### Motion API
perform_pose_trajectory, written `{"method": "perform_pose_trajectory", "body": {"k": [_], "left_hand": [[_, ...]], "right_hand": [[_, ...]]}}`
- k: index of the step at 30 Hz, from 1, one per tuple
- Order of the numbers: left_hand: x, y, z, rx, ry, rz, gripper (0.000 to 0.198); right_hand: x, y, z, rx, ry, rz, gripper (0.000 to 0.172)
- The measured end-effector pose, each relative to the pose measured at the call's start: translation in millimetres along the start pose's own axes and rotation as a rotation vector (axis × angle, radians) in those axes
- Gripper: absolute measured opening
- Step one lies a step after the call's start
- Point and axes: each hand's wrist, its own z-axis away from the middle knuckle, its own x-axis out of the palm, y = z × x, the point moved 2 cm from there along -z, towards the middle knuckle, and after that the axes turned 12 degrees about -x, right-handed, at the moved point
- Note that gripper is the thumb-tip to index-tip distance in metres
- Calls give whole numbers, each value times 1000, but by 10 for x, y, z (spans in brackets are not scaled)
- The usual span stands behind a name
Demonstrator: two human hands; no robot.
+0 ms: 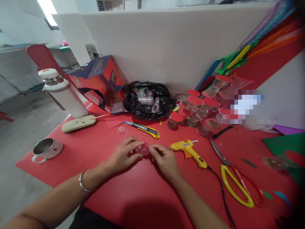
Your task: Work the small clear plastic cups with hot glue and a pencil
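Note:
Both my hands meet over the red tabletop [143, 190] around a small clear plastic dome [142, 148]. My left hand [124, 155], a silver bangle on its wrist, has its fingers curled round the dome's left side. My right hand [164, 159] pinches the dome's right edge with thumb and forefinger. A second clear dome [122, 131] lies just beyond my left hand. A yellow glue gun [189, 151] lies right of my right hand, its black cord trailing toward me.
A yellow utility knife [145, 128], yellow-handled scissors [234, 178], a black bag of tape rolls [149, 100], several red-lidded clear cups [202, 106], a white bottle [63, 92], a steel cup [46, 148], a cream case [78, 123] and coloured paper sheets [284, 144] surround the hands.

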Motion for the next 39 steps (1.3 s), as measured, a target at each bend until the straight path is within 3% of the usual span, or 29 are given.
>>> {"method": "perform_pose_trajectory", "body": {"k": [12,20,30,39], "left_hand": [[-1,59,-3,93,48,3,34],[-43,57,-24,-34,79,31,41],[-12,85,-29,57,51,36,29],[-23,52,-17,-63,54,21,38]], "right_hand": [[-1,-59,-6,-27,-17,27,33],[58,-46,42,-48,-45,85,28],[12,-41,18,-42,-35,26,30],[27,-23,27,-82,-42,110,27]]}}
